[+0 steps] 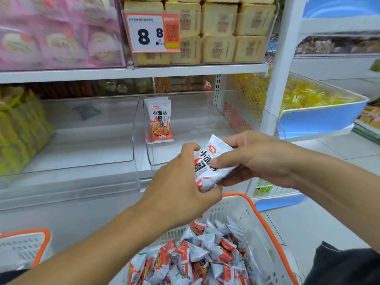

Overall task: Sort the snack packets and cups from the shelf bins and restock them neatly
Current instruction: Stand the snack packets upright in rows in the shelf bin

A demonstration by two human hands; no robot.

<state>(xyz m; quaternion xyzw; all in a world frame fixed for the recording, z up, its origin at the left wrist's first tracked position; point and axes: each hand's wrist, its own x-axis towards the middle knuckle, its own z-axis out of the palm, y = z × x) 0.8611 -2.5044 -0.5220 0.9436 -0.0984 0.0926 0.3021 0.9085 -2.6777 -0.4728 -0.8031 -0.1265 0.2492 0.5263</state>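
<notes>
Both hands' grips, left hand (181,182) and right hand (255,159), clamp a 小面筋 packet (213,167).

1. Bright, even shop light falls from above — colours read clean, and shadows stay soft and faint.
2. The pink packets (55,33) at upper left are smeared with blur; the yellow packs (18,128) at the left edge are soft too.
3. Pale glare and reflections film the clear bin fronts (86,145).
4. The price tag (153,31) numerals and the standing packet (159,120) read sharp.
5. Wide-angle bending bows the white shelf post (281,64) and stretches the frame's edges.
</notes>
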